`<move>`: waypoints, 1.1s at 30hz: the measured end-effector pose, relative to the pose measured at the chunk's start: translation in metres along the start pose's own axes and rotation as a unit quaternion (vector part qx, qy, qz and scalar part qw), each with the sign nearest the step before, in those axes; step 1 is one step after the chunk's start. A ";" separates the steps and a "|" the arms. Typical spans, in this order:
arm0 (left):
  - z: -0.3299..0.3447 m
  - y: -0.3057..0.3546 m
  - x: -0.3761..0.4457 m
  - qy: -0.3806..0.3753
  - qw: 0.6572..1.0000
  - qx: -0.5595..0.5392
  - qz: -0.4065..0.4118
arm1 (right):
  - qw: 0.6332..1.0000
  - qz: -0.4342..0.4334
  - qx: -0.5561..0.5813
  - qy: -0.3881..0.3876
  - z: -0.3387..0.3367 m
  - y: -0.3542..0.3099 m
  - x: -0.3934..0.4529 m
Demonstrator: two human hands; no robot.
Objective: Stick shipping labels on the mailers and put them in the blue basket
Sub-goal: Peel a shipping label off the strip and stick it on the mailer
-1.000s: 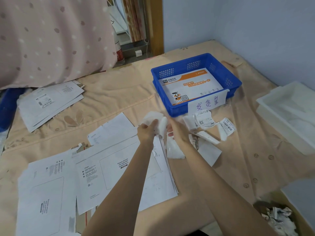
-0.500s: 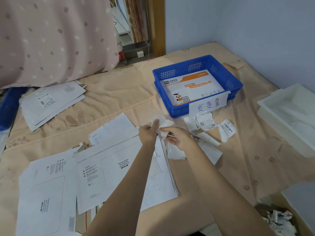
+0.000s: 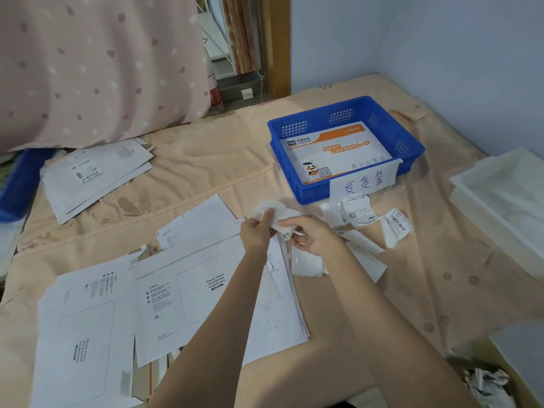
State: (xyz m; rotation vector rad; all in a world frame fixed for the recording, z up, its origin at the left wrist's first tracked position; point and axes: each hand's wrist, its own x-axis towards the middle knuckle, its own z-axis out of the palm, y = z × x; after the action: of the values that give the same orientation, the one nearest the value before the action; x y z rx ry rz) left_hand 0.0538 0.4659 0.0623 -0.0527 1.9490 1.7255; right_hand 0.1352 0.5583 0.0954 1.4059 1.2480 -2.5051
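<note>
My left hand (image 3: 259,231) and my right hand (image 3: 309,234) both pinch a curled white shipping label (image 3: 278,214) above the far edge of a pile of white mailers (image 3: 188,290). The blue basket (image 3: 409,148) stands just beyond, with an orange-and-white mailer (image 3: 335,151) lying inside and a handwritten paper sign (image 3: 363,184) on its front wall. Several loose curled labels (image 3: 359,213) lie on the peach cloth in front of the basket, right of my hands.
A second stack of labelled mailers (image 3: 94,175) lies at the far left under a pink dotted quilt (image 3: 88,69). A white tray (image 3: 500,201) sits at the right edge. Crumpled paper scraps (image 3: 485,384) fill a box at the lower right.
My right hand has come up to the label and now pinches it together with the left hand. The label has sunk slightly toward the mailers.
</note>
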 end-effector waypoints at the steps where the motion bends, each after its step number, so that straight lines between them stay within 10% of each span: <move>1: 0.000 0.001 0.000 0.002 1.000 -0.013 -0.005 | 1.000 0.000 0.007 -0.001 0.000 0.001 0.000; 33: -0.006 0.017 -0.009 0.031 0.989 -0.106 -0.103 | 0.999 -0.042 -0.010 -0.030 -0.001 0.006 0.003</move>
State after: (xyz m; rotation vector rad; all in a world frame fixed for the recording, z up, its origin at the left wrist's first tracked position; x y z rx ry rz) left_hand 0.0532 0.4610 0.0819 -0.3747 1.7277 1.8008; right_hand 0.1367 0.5560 0.0892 1.2906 1.3451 -2.5604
